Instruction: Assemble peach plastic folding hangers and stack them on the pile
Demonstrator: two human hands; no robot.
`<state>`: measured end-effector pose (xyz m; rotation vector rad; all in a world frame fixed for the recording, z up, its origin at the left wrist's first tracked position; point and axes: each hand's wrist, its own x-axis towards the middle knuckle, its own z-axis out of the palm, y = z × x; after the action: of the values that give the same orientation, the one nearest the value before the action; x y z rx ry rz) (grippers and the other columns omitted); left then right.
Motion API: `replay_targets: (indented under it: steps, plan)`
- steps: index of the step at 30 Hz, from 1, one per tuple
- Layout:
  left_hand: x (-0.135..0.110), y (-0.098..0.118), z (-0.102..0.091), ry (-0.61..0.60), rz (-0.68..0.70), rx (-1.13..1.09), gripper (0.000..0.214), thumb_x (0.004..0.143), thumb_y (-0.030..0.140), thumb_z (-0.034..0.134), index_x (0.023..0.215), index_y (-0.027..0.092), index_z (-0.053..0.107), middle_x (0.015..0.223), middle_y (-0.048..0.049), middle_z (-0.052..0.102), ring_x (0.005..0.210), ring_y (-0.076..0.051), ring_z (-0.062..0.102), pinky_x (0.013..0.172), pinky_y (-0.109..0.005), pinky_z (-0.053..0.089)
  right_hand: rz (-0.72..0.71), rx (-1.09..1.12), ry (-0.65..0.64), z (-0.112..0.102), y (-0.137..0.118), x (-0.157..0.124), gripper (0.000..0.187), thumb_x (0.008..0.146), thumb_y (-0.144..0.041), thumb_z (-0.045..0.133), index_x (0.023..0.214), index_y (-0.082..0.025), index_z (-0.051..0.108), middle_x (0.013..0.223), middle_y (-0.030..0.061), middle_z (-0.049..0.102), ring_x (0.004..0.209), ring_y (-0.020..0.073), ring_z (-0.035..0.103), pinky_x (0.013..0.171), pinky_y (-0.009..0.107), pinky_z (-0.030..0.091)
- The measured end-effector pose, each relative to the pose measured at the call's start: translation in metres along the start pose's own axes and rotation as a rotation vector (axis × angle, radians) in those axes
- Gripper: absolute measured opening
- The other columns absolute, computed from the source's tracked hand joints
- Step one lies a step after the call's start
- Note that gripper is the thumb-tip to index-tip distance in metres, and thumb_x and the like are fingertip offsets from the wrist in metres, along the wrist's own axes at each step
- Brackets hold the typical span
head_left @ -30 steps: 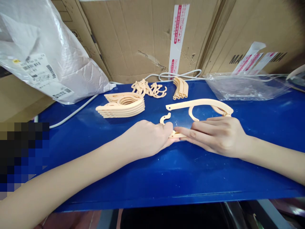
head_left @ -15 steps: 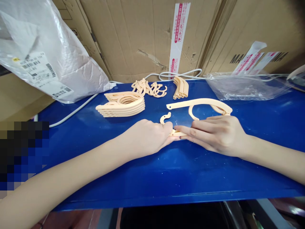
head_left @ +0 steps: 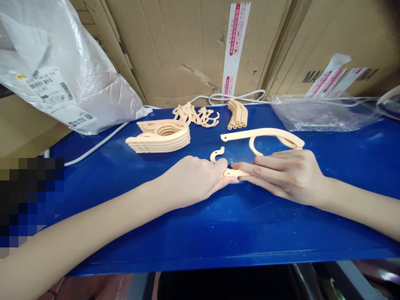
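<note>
A peach plastic hanger frame [head_left: 265, 134] lies on the blue table [head_left: 218, 233], its lower bar [head_left: 234, 172] pinned between both hands. My left hand [head_left: 193, 181] is closed, pinching the small hook piece [head_left: 217, 154] where it meets that bar. My right hand [head_left: 286, 175] presses down on the hanger frame with fingers close together, fingertips meeting the left hand. A stack of finished hangers [head_left: 161, 139] sits behind my left hand. Loose hooks [head_left: 196, 116] and a bundle of curved bars [head_left: 237, 114] lie further back.
Cardboard boxes [head_left: 193, 46] wall off the back of the table. A white plastic bag [head_left: 56, 71] lies at the back left, a clear bag [head_left: 321, 114] at the back right. A white cable [head_left: 96, 146] runs along the rear left.
Almost nothing has moved. The hanger frame and both hands have shifted slightly, and the lower bar shows a little more between the fingertips.
</note>
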<state>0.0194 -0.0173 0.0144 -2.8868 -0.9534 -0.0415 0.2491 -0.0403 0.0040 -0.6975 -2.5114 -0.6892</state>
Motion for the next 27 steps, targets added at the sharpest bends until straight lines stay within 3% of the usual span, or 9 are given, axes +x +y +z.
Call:
replay_targets:
  steps: [10, 17, 27]
  plan:
    - [-0.002, 0.0, -0.005, -0.042, 0.018, -0.12, 0.041, 0.101, 0.048, 0.036, 0.092, 0.014, 0.058, 0.059, -0.0002, 0.06, 0.048, -0.016, 0.056, 0.045, -0.025, 0.021, 0.051, -0.025, 0.081, 0.005, -0.005, -0.005, 0.019, 0.092, -0.024, 0.062, 0.11, -0.021, 0.066, 0.061, -0.0059, 0.059, 0.049, 0.008, 0.045, 0.05, 0.026, 0.033]
    - [-0.001, -0.002, -0.012, -0.086, 0.018, -0.214, 0.044, 0.103, 0.047, 0.029, 0.089, 0.015, 0.056, 0.058, 0.0007, 0.059, 0.048, -0.016, 0.056, 0.046, -0.025, 0.026, 0.001, -0.071, 0.087, 0.006, -0.003, -0.006, 0.027, 0.092, -0.023, 0.061, 0.119, -0.021, 0.063, 0.061, -0.0072, 0.055, 0.05, 0.0074, 0.043, 0.05, 0.025, 0.032]
    - [-0.002, -0.001, -0.008, -0.012, 0.022, -0.02, 0.042, 0.1, 0.05, 0.036, 0.094, 0.014, 0.056, 0.06, -0.0015, 0.064, 0.051, -0.018, 0.061, 0.044, -0.025, 0.022, -0.045, -0.114, 0.05, 0.0, -0.003, 0.002, 0.022, 0.092, -0.026, 0.061, 0.113, -0.019, 0.065, 0.058, -0.0082, 0.055, 0.047, 0.0056, 0.044, 0.047, 0.023, 0.032]
